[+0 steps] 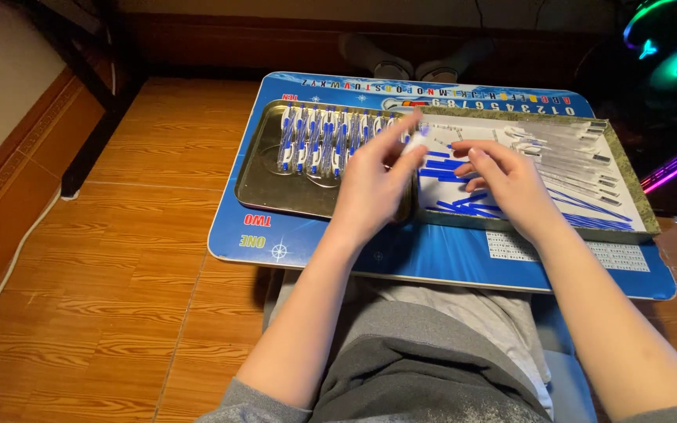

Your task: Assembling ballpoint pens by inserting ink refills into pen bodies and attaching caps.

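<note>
Far left there's wooden floor (119,258), then the blue lap table (276,235) across the person's knees. First on it is a shallow metal tray (264,184) with finished blue and white pens (315,137) lined side by side along its far half, the near half bare.

Now the left hand (370,188), hovering over the right end of that tray, fingers curled and pinched on a pale pen part (415,141) that pokes up past the fingertips. It's smeared by motion, so whether that's a whole barrel or just a cap, I can't tell.

Next, the right hand (503,176) sits low in the second tray (644,211), the one with the white sheet, fingers bent down among the loose blue refills (448,168). It looks to be picking at one, but whether it has one pinched, I can't say; the fingertips hide that.

My read: this is pen assembly, and it goes best if the left keeps the barrel steady and level, while the right lifts a single refill by its end, not a clump, and feeds it in straight.

Further right, clear pen barrels (573,160) are stacked in rows, too fine to count. Beyond them, coloured lights glow in the dark corner, source unclear. Grey socked feet (401,63) show past the table's far edge, and the table's right corner runs off into shadow
</note>
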